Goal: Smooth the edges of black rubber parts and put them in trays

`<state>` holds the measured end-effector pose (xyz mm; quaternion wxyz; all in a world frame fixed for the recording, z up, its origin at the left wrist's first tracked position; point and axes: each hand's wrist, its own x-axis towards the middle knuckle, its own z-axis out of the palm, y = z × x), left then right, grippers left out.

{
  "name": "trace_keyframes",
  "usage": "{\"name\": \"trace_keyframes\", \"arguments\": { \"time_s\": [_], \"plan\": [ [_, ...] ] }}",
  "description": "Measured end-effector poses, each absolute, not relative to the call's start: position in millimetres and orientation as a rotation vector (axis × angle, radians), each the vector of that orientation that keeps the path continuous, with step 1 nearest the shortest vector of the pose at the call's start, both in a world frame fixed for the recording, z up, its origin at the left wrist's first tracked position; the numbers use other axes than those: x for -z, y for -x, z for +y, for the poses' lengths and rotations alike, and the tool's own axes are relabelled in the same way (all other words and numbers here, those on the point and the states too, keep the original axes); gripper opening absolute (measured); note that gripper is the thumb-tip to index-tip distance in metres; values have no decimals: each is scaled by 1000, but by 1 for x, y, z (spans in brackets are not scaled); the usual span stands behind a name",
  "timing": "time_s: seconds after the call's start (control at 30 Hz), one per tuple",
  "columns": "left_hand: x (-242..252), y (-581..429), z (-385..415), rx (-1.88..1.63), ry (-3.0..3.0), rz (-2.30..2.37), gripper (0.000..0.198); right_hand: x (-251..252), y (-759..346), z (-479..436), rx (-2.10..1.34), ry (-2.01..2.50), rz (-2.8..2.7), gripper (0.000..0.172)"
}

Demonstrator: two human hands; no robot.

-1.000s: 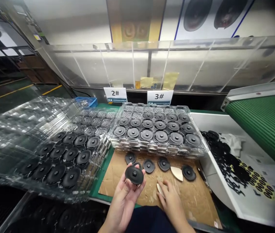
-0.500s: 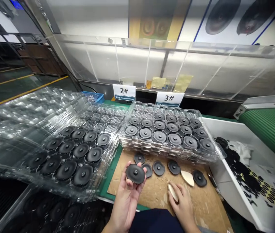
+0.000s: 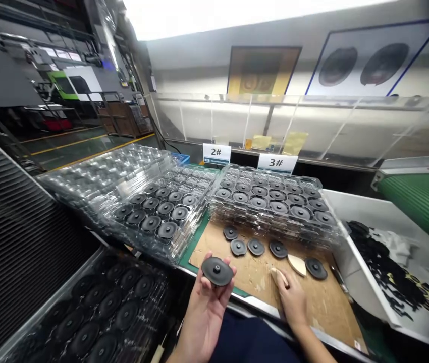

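My left hand [image 3: 209, 302], palm up, holds a round black disc [image 3: 217, 271] with a small raised hub at its centre. Over the brown cardboard [image 3: 252, 277], my right hand [image 3: 292, 297] grips a pale cream piece [image 3: 279, 277], its fingers partly covering it. Several loose black discs lie on the cardboard in a row, one of them [image 3: 256, 246] between my hands and the trays. A second cream piece [image 3: 297, 264], pointed in shape, lies between two discs, just beyond my right hand.
Stacked clear trays of black discs stand behind the cardboard [image 3: 271, 224] and at the left [image 3: 184, 242]. More filled trays [image 3: 97, 307] sit low at the left. A white bin [image 3: 369, 302] with black scraps and a green ribbed surface [image 3: 422, 201] are at the right.
The view has swung left and up, showing more of the floor and the lower trays. Both hands keep their hold; the right hand with its cream piece is nearer the second cream piece.
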<state>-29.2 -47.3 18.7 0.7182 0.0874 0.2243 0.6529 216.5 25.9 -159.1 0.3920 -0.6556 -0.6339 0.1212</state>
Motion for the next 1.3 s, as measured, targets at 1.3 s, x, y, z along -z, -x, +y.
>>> {"name": "trace_keyframes", "arguments": {
  "time_s": [1.3],
  "plan": [
    [-9, -40, 90, -749, -236, 828, 59, -37, -172, 76, -599, 1187, -1803, 25]
  ]
}}
